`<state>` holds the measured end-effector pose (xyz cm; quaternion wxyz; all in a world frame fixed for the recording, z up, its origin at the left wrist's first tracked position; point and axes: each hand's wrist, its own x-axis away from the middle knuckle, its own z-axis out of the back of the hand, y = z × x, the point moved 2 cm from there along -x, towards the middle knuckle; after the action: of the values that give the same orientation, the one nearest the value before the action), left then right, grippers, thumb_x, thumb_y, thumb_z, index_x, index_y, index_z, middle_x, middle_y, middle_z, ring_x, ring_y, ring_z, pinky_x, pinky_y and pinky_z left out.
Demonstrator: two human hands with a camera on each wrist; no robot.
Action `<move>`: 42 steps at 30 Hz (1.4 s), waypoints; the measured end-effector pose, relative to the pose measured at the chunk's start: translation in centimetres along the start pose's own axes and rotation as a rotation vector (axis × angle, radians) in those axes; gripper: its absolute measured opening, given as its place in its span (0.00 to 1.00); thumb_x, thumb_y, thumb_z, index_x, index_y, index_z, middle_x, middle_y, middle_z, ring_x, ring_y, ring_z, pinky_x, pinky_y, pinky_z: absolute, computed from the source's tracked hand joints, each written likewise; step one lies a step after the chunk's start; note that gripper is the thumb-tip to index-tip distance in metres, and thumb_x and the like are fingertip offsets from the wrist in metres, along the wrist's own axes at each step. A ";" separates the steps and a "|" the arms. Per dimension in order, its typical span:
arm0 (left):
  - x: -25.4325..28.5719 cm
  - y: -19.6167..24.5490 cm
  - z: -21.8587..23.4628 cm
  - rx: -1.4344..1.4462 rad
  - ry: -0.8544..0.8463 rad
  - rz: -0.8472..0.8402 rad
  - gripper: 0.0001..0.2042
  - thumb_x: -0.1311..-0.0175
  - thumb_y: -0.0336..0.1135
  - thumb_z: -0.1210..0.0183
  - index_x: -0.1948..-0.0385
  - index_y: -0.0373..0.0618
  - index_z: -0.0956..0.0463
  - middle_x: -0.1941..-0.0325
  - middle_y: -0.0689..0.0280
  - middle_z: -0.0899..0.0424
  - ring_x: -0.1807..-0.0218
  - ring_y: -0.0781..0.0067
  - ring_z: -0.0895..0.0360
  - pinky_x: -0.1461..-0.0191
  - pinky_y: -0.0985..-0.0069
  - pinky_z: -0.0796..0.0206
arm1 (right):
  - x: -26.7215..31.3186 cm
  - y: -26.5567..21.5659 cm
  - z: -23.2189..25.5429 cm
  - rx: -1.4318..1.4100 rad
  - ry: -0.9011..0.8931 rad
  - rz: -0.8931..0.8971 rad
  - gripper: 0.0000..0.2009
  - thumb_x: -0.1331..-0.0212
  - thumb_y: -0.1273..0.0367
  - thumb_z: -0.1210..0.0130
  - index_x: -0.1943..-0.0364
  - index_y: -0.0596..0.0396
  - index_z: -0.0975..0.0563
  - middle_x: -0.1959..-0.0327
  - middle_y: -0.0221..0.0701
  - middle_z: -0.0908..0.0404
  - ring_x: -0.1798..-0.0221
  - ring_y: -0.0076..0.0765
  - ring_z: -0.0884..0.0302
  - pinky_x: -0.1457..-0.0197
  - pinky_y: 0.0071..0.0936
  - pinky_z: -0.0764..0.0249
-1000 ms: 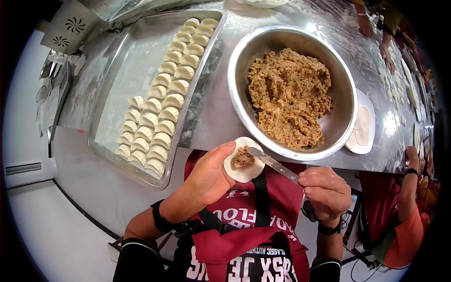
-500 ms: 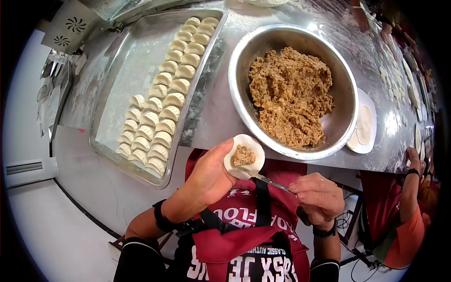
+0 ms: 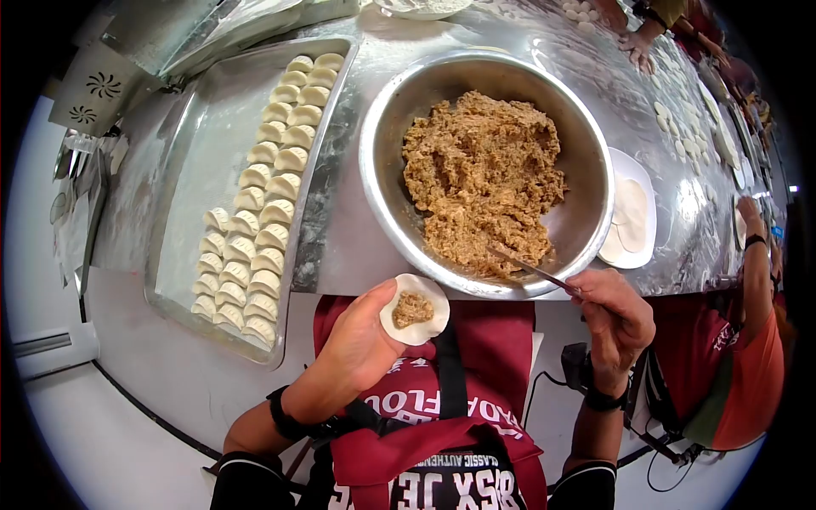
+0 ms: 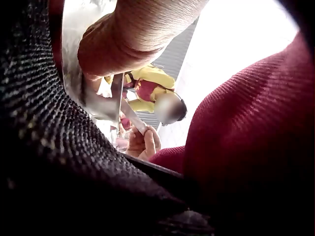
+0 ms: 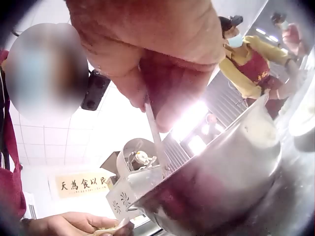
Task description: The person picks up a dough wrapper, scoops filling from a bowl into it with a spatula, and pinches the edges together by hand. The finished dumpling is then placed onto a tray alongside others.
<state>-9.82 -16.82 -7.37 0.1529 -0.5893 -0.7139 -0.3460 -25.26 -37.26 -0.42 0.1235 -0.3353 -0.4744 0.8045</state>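
In the head view my left hand [image 3: 360,337] holds a round dumpling wrapper [image 3: 433,316], its thumb at the wrapper's near-left edge. A small mound of brown filling [image 3: 413,309] sits in the middle of it. My right hand [image 3: 614,319] pinches the end of a narrow, flat spatula [image 3: 544,274] between thumb and fingers. The spatula's blade reaches over the rim of a large steel bowl [image 3: 380,183], its tip at the lower edge of the minced filling [image 3: 484,170]. In the right wrist view the spatula [image 5: 153,125] slants down behind the bowl's rim.
Left of the bowl lies a metal tray [image 3: 183,204] with rows of pleated dumplings [image 3: 276,212]. A white plate [image 3: 643,174] with several wrappers [image 3: 627,217] stands right of the bowl. Other people's hands [image 3: 637,51] work farther along the floury steel table [image 3: 336,246].
The spatula has left the wrapper and moved up and right into the bowl's filling. My left hand still holds the filled wrapper. The head view has shifted, so the tray and bowl appear farther left.
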 end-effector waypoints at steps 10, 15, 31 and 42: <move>-0.4 -0.1 -0.4 0.022 -0.009 -0.031 0.18 0.31 0.38 0.61 0.48 0.35 0.36 0.48 0.56 0.27 0.45 0.62 0.29 0.42 0.63 0.37 | -0.3 -0.1 -0.4 0.059 -0.103 -0.015 0.06 0.54 0.82 0.45 0.70 0.62 0.24 0.70 0.41 0.19 0.70 0.37 0.22 0.65 0.25 0.28; -0.4 -0.2 -0.5 0.038 -0.006 -0.031 0.17 0.32 0.37 0.60 0.48 0.34 0.36 0.48 0.56 0.27 0.45 0.62 0.29 0.41 0.63 0.37 | 0.8 -0.1 -0.8 -0.064 -0.030 -0.100 0.05 0.52 0.81 0.46 0.69 0.65 0.24 0.69 0.41 0.20 0.69 0.34 0.23 0.64 0.23 0.28; -0.1 0.0 -0.6 0.033 -0.042 0.007 0.20 0.32 0.42 0.61 0.47 0.35 0.37 0.46 0.52 0.28 0.43 0.58 0.31 0.38 0.62 0.41 | 1.4 -0.5 -4.1 -0.238 -0.121 0.104 0.03 0.49 0.78 0.47 0.72 0.65 0.23 0.71 0.45 0.20 0.68 0.40 0.21 0.64 0.28 0.26; 0.1 0.4 0.0 -0.005 -0.063 0.030 0.21 0.30 0.43 0.67 0.48 0.37 0.36 0.50 0.58 0.26 0.49 0.65 0.27 0.49 0.65 0.32 | 1.7 -1.4 -4.7 -0.130 -0.289 0.264 0.07 0.48 0.72 0.47 0.79 0.59 0.22 0.74 0.39 0.19 0.71 0.41 0.21 0.68 0.30 0.23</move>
<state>-9.49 -16.69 -7.22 0.1339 -0.6110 -0.7086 -0.3267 -23.62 -32.44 -1.49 -0.0745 -0.2830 -0.4900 0.8212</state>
